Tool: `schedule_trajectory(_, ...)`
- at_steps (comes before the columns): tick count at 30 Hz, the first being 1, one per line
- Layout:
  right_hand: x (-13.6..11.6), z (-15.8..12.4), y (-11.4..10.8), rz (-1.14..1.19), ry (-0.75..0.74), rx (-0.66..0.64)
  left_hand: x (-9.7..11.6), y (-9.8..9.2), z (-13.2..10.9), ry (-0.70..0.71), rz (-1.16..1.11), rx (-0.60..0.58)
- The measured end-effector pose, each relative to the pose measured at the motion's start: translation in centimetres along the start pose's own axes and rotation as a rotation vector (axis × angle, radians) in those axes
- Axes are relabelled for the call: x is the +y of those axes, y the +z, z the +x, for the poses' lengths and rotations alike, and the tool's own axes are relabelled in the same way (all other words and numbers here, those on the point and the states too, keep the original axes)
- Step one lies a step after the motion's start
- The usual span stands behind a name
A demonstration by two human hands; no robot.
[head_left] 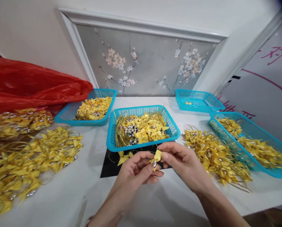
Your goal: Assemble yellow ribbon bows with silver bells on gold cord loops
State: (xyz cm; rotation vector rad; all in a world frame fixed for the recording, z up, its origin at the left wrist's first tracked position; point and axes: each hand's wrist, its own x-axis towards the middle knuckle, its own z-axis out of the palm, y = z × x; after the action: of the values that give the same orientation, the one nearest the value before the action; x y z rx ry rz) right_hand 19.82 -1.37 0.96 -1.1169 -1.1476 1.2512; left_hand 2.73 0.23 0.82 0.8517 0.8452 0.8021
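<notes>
Between my two hands is a small yellow ribbon ornament (157, 155) with a silver bell-like bead on it. My left hand (141, 168) pinches its lower end near the bead. The fingers of my right hand (178, 156) are closed on its upper yellow part. Both hands are over a black mat (111, 168), just in front of a blue basket (143, 108) that holds many similar ornaments with gold cords. Another yellow ornament (124, 157) lies on the mat beyond my left hand.
Ornament piles lie on the white table at left (53, 151) and right (214, 154). More blue baskets stand at back left (60, 118), back right (197, 92) and right (251, 121). A red plastic bag (32, 83) is at left. Behind rises a wall with a floral panel (148, 63).
</notes>
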Motion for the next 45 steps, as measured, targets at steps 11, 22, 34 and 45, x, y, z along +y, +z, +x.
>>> schedule_trajectory(11, 0.3, 0.0, 1.4, -0.114, -0.065, -0.052, -0.3, -0.1, 0.1, 0.018, -0.134, 0.090)
schedule_trajectory(22, 0.6, 0.4, 2.6, -0.361, -0.195, -0.018, -0.5, 0.0, 0.2, 0.042, -0.154, 0.203)
schedule_trajectory(34, -2.4, -1.0, -11.2, -1.232, -0.115, 0.554, -0.7, 0.5, 0.8, -0.013, -0.015, 0.252)
schedule_trajectory(45, -2.6, 2.4, -9.3, -1.397, -0.270, 0.366, -0.9, 0.0, 0.0, -0.027, -0.057, 0.165)
